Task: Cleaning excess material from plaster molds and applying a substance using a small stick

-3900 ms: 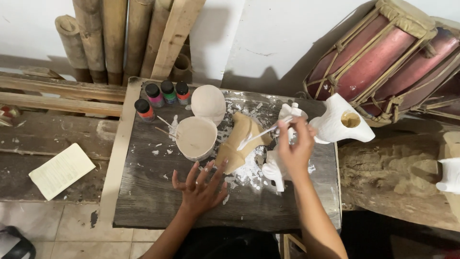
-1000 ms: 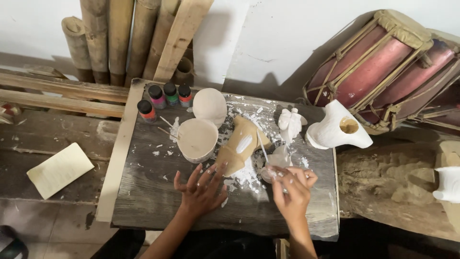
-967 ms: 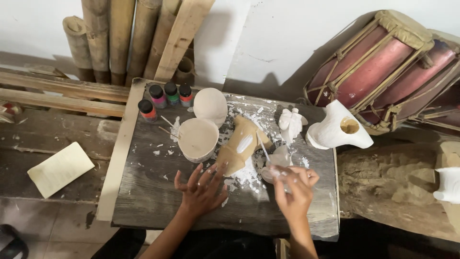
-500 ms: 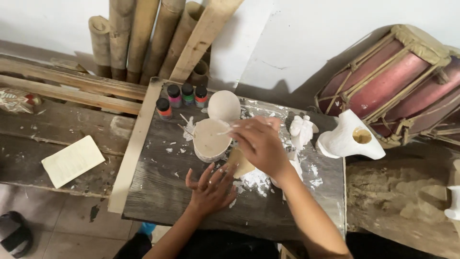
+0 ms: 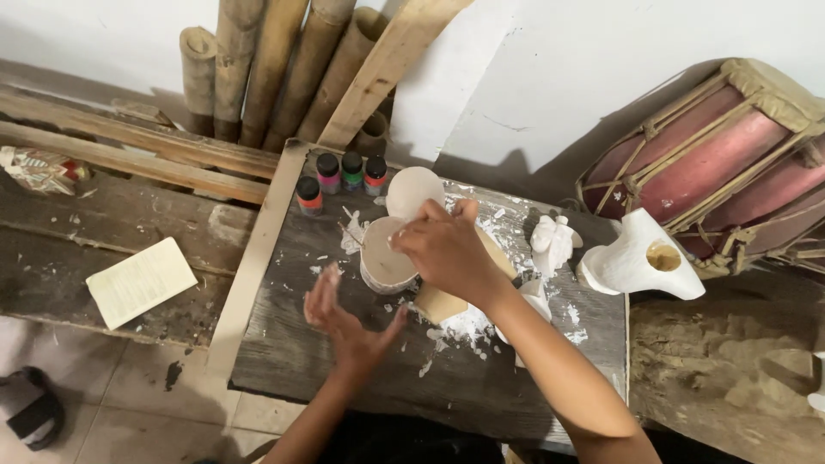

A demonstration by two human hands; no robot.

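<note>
Right hand [image 5: 447, 249] over round bowl [image 5: 384, 265], grip unclear; left hand [image 5: 348, 322] flat, fingers spread, on board [image 5: 284, 361].
Four small black-capped paint bottles [image 5: 342, 178] behind bowl; pale booklet [image 5: 141, 282] far left.

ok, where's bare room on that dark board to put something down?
Free: the near strip of the board, from the pale wooden edge strip across in front of the left hand; also the far-right corner behind the white figurine. Crowded: the middle, with paint bottles, round tub, right hand and white crumbs.
</note>
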